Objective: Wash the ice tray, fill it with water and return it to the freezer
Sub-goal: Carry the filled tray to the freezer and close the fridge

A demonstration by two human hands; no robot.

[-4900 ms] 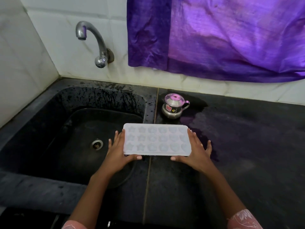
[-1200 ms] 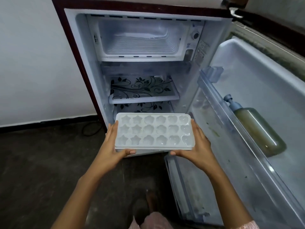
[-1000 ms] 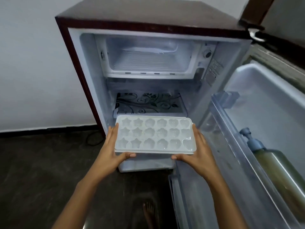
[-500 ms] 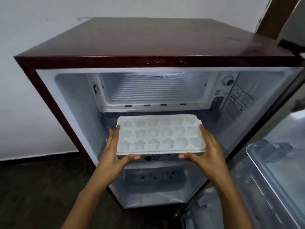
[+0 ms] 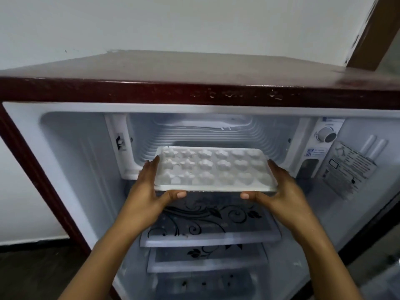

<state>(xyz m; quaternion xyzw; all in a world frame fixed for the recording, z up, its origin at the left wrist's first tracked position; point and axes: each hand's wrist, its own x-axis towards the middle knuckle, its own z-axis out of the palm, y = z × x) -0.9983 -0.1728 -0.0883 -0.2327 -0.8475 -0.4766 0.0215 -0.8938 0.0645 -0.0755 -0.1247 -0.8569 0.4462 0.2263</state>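
ice tray (image 5: 214, 167) nearer freezer (image 5: 194, 132), perhaps partly inside

text readable: none | large sticker (image 5: 349, 169) on the right inner wall of the fridge (image 5: 65, 152): dense print and small pictograms, too blurred to read | small label (image 5: 315, 152) below the dial (image 5: 326, 135): blue logo and lines of print, illegible | marks around the dial: too small to tell

Head cam, wide-angle, looks fwd & bit down, close up on open freezer (image 5: 194, 135).
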